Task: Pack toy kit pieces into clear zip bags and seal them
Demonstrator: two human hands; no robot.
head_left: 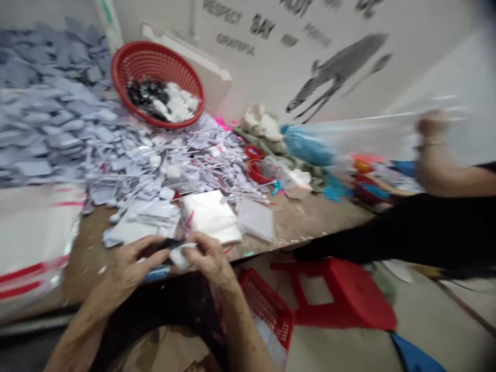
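Observation:
At the table's front edge my left hand and my right hand work close together. My left finger and thumb are closed at a small black piece, whose shape is blurred. Between my right finger and thumb is a small white piece, touching or nearly touching the black one. Just beyond my hands lie clear bags with white contents and a stack of white sheets. A small blue object shows under my left hand.
A large heap of pale plastic pieces covers the left and back. A red basket holds black and white parts. Plastic bags lie at left. A red stool and red crate stand below. Another person's arm lifts clear plastic.

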